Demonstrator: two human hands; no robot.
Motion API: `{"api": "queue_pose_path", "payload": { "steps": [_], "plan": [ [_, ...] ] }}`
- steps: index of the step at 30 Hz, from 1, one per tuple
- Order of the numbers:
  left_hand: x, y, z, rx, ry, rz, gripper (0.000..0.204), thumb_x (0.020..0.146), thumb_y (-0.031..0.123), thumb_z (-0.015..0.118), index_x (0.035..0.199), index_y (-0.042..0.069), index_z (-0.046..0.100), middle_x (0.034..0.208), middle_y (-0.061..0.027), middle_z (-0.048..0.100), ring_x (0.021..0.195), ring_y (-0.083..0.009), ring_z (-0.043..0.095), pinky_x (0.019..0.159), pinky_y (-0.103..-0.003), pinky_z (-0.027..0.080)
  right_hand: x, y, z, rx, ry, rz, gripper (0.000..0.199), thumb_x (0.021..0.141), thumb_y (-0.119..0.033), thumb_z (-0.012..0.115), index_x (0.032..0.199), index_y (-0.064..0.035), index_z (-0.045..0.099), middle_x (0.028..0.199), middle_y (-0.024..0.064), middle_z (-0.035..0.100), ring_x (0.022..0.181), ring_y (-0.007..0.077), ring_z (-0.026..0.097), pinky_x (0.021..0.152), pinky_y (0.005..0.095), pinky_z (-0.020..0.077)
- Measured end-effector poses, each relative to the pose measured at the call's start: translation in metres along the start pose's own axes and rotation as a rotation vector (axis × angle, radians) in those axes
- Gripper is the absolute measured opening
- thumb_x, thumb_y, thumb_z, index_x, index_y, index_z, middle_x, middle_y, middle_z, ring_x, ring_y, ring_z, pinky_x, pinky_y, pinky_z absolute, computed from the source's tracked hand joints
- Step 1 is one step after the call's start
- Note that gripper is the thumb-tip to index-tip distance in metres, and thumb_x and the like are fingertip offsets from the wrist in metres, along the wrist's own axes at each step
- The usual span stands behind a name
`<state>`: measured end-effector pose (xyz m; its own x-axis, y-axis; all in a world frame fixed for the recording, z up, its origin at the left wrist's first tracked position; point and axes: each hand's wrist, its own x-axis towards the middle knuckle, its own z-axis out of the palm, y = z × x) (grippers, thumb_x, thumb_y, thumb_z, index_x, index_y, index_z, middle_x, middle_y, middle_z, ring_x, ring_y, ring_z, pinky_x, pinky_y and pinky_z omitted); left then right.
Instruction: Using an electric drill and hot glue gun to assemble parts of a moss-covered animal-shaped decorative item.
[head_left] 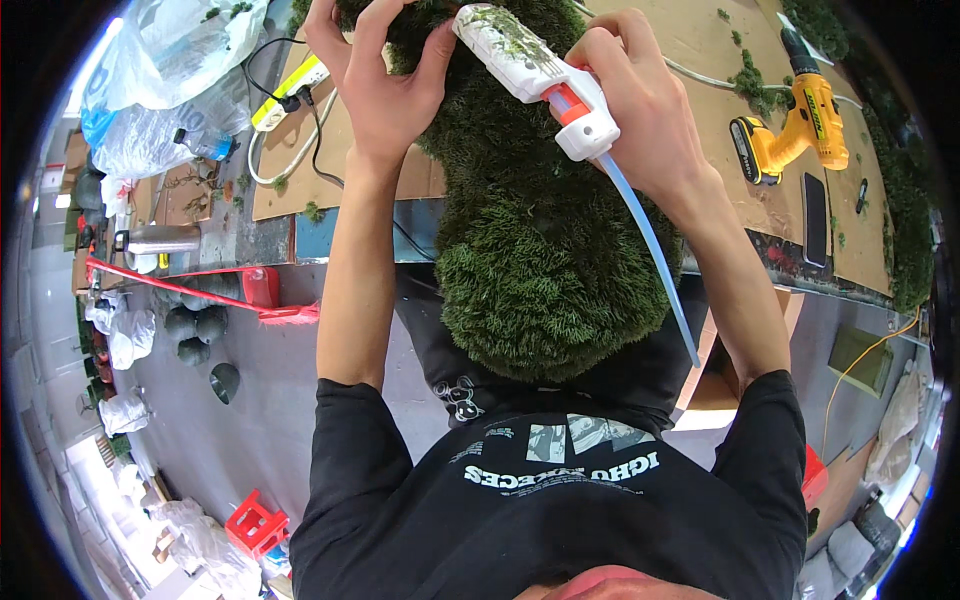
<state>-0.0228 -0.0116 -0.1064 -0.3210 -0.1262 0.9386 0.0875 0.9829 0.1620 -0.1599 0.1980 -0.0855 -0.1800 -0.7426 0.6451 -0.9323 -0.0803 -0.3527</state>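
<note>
A long, bushy piece of artificial greenery [545, 285] runs from the table's edge over my lap. My right hand [645, 115] is closed around a white hot glue gun [515, 55] with an orange part and green scraps stuck on top. A translucent blue glue stick [645, 230] hangs out of its back end. The gun lies slanted above the greenery, its nozzle toward my left hand. My left hand [390, 95] grips the greenery's far part between thumb and fingers; some fingertips are cut off by the upper edge.
On the cardboard-covered table [715, 170], a yellow cordless drill [800, 115] and a dark phone [814, 220] lie at right. At left are a yellow power strip [290, 92] with cables, plastic bags [165, 90] and a metal flask [160, 239]. A red stool [256, 522] stands on the floor.
</note>
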Motion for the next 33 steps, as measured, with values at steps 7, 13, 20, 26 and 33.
{"api": "queue_pose_path", "payload": {
  "steps": [7,13,20,26,33],
  "plan": [
    [0.002,0.006,-0.004,-0.014,-0.027,-0.029,0.05,0.079,-0.008,0.075,0.125,0.007,0.062,0.153,-0.0232,0.038,0.132,-0.0355,0.053,0.095,-0.038,0.054,0.004,-0.008,-0.002,-0.015,-0.013,0.01,0.034,0.082,-0.018,0.08,0.098,-0.002,0.055,0.102,0.022,0.051,0.081,0.0423,0.061,0.067,0.0475,0.0531],
    [0.001,0.0,-0.002,-0.032,-0.009,-0.013,0.049,0.079,-0.007,0.076,0.124,0.007,0.062,0.153,-0.023,0.038,0.132,-0.0355,0.053,0.094,-0.037,0.055,0.004,-0.008,-0.002,-0.021,-0.017,-0.002,0.034,0.082,-0.018,0.08,0.097,-0.0014,0.054,0.103,0.0225,0.051,0.084,0.0428,0.061,0.067,0.0477,0.0532],
    [0.0,-0.001,0.001,-0.027,0.008,0.004,0.049,0.08,-0.007,0.076,0.125,0.007,0.062,0.153,-0.0227,0.037,0.132,-0.0343,0.054,0.093,-0.037,0.055,0.002,-0.004,0.0,-0.035,-0.019,0.001,0.032,0.081,-0.015,0.079,0.097,-0.0008,0.055,0.102,0.0218,0.051,0.086,0.0422,0.06,0.068,0.047,0.0536],
    [-0.001,-0.001,-0.002,-0.009,-0.011,-0.005,0.05,0.079,-0.009,0.074,0.125,0.006,0.062,0.153,-0.0225,0.037,0.129,-0.0337,0.056,0.093,-0.036,0.055,0.004,-0.005,0.001,-0.069,-0.026,-0.058,0.033,0.08,-0.014,0.079,0.096,0.0003,0.054,0.099,0.021,0.05,0.082,0.0409,0.06,0.067,0.0466,0.0537],
    [-0.001,-0.001,-0.001,-0.046,-0.002,-0.039,0.049,0.079,-0.009,0.074,0.124,0.007,0.062,0.153,-0.0229,0.038,0.129,-0.0338,0.056,0.092,-0.036,0.055,0.004,-0.006,0.001,-0.033,-0.014,-0.007,0.033,0.079,-0.013,0.08,0.095,0.0004,0.054,0.098,0.0208,0.05,0.08,0.0404,0.06,0.066,0.0464,0.0531]
  ]
}}
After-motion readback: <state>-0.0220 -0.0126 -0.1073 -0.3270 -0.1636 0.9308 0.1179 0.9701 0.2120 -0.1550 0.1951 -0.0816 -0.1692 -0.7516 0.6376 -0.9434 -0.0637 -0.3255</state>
